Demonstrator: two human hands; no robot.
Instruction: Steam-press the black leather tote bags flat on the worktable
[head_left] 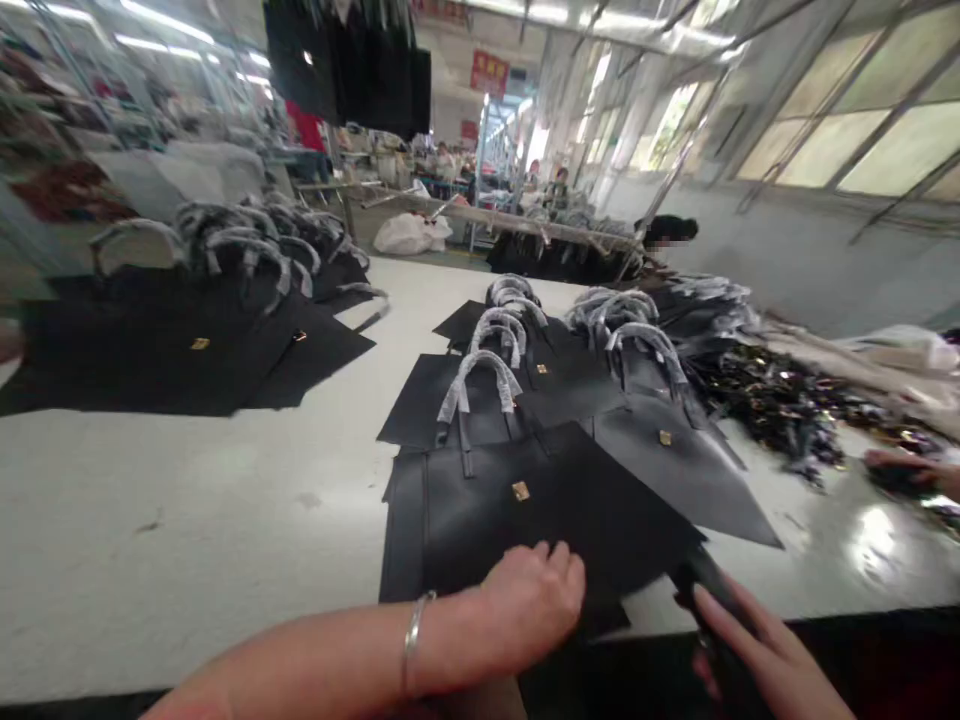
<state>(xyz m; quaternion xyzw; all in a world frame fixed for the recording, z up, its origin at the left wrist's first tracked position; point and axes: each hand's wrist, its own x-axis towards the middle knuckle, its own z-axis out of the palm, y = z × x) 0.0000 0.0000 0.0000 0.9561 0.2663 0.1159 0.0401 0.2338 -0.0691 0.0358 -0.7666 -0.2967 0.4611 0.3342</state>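
Left hand (534, 605) curled on a black bag (472, 525), its grip impossible to tell, right hand (772, 645) wrapped around a dark object (716, 590), white table (262, 510) beneath.

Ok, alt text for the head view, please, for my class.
A person's left hand curls over a black bag with a gold fitting on a pale table; the right hand grips a dark object. More bags with wrapped handles lie beyond.

A white bundle (412, 233) lies beyond the table (187, 540), a red sign (489, 72) hangs farther back, with windows (892, 150) at right.
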